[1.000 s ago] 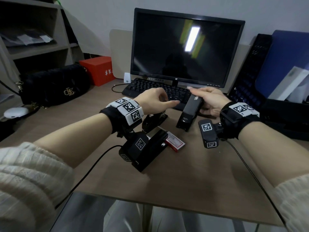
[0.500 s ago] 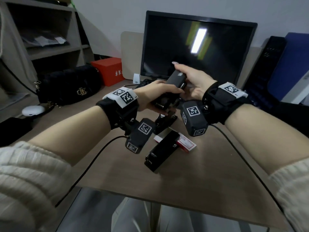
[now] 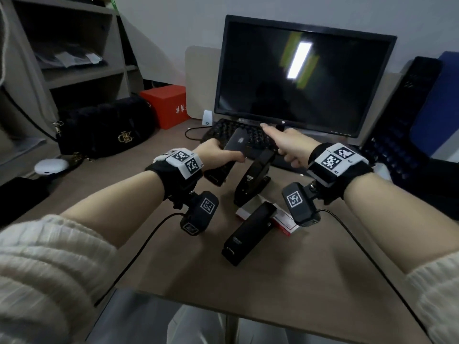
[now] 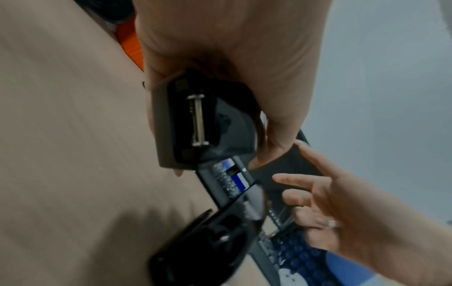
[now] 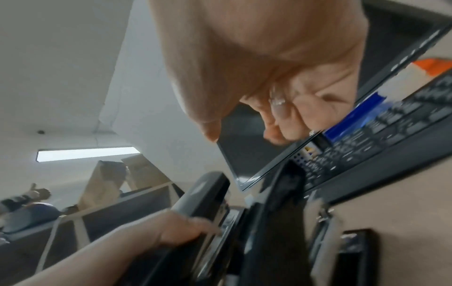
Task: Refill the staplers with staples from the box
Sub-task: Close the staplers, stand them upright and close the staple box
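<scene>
My left hand (image 3: 216,155) grips a black stapler (image 3: 229,155) and holds it tilted above the desk, in front of the keyboard. The left wrist view shows its underside (image 4: 186,123) with a metal pin, my thumb pressed on its side. My right hand (image 3: 288,147) hovers just right of it, index finger stretched out, the other fingers loosely curled, holding nothing. A second black stapler (image 3: 253,180) stands on the desk between my wrists. A third stapler (image 3: 248,234) lies nearer to me, across the red and white staple box (image 3: 285,223).
A dark monitor (image 3: 298,75) and black keyboard (image 3: 223,130) stand right behind the hands. A black handbag (image 3: 104,130), a red box (image 3: 166,105) and a white mouse (image 3: 51,166) sit at the left, blue folders (image 3: 437,108) at the right. Wrist cables trail across the desk (image 3: 310,281).
Half a second ago both hands held the stapler up before the monitor. My left hand has since lowered it to the left, and my right hand has come off it.
</scene>
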`<state>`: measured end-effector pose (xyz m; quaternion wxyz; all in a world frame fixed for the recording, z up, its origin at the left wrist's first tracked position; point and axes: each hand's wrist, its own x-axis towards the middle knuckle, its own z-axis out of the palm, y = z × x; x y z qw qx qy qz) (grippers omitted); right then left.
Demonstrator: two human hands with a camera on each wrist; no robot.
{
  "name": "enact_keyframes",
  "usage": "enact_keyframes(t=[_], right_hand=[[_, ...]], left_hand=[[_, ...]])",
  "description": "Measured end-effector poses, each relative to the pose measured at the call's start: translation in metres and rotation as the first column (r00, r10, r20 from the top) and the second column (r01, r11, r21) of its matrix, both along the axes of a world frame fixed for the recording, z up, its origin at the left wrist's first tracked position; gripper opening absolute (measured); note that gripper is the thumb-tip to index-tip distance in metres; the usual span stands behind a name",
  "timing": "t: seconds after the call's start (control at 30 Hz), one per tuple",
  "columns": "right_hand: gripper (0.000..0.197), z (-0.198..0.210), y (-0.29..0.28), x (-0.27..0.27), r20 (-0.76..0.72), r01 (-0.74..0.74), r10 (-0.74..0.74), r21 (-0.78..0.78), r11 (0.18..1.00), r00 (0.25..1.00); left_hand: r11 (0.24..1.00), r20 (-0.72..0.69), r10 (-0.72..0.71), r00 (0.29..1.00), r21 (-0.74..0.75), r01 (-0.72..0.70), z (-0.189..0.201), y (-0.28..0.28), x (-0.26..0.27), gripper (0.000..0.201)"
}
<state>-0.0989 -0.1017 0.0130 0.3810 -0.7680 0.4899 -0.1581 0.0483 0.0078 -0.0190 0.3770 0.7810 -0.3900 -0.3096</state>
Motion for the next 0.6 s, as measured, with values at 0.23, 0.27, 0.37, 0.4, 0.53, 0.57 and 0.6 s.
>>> enact_keyframes(t=[0.23,0.27,0.37,0.4,0.53,0.57,0.6], right_hand=[[0.074,-0.013,0.005,-0.010,-0.249,-0.227,0.290,0.251,0.941,0.924],[0.070,-0.015,0.006,-0.008,-0.238,-0.248,0.313,0.269,0.931,0.919],[0.079,-0.028,0.002,-0.003,-0.229,-0.229,0.322,0.357,0.906,0.919],[0.082,-0.033,-0.001,-0.001,-0.211,-0.224,0.323,0.390,0.893,0.923],[0.074,-0.044,-0.011,0.002,-0.076,-0.235,0.292,0.416,0.878,0.953],[0.071,-0.045,-0.013,0.002,-0.043,-0.247,0.290,0.415,0.876,0.956],[0.069,-0.045,-0.014,0.002,-0.017,-0.258,0.291,0.416,0.872,0.956]], left_hand=[[0.973,0.356,-0.140,0.924,0.222,0.062,-0.020,-0.013,-0.005,0.092],[0.969,0.368,-0.153,0.917,0.239,0.066,-0.021,-0.014,-0.005,0.092],[0.949,0.388,-0.211,0.897,0.300,0.093,-0.024,-0.020,-0.002,0.095],[0.942,0.386,-0.233,0.893,0.316,0.110,-0.025,-0.021,-0.001,0.087],[0.911,0.378,-0.275,0.884,0.398,0.113,-0.026,-0.028,0.000,0.074],[0.905,0.372,-0.280,0.885,0.409,0.115,-0.025,-0.029,-0.001,0.077],[0.902,0.355,-0.280,0.892,0.415,0.118,-0.023,-0.028,-0.002,0.081]])
